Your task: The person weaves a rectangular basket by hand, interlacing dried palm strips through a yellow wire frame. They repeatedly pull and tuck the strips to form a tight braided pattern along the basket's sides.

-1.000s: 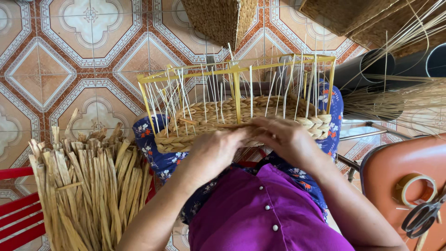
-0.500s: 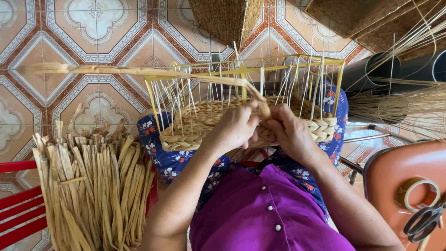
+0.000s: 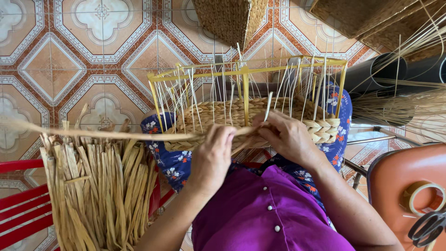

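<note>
Both hands sit at the near rim of our half-woven basket [image 3: 260, 122], which rests on our lap inside its yellow wire frame [image 3: 246, 72]. Our left hand [image 3: 211, 155] is closed around a long flat straw strand [image 3: 107, 135], and that strand now runs out low and far to the left, where half a second ago it stretched higher across the frame; we judge the pull has drawn it tighter into the weave. Our right hand [image 3: 288, 137] pinches an upright thin stake [image 3: 267, 106] against the braided edge.
</note>
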